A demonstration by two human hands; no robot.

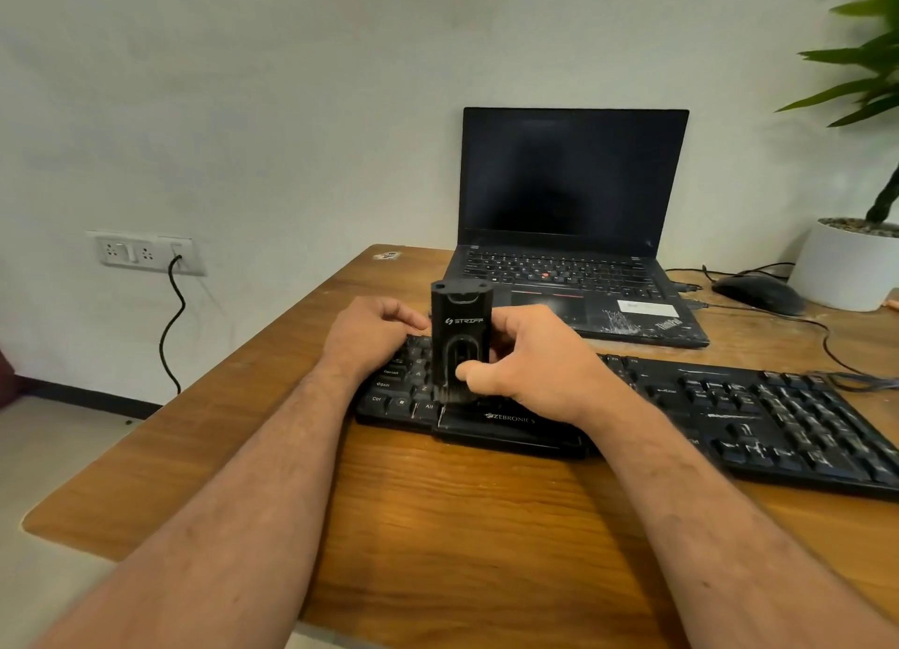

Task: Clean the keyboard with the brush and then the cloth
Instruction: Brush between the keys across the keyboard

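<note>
A black keyboard (pixel 729 405) lies across the wooden desk (pixel 438 527). A black block-shaped brush (pixel 459 327) marked STRIFF stands upright on the keyboard's left part, its bristles down on the keys near the space bar. My right hand (pixel 530 361) grips the brush body from the right, thumb on its front. My left hand (pixel 369 332) rests on the keyboard's far left end with fingers curled over its back edge. No cloth is in view.
An open black laptop (pixel 574 239) with a dark screen stands behind the keyboard. A black mouse (pixel 756 293) and cables lie to its right, next to a white plant pot (pixel 846 269). A wall socket (pixel 146 253) with a cable is at left.
</note>
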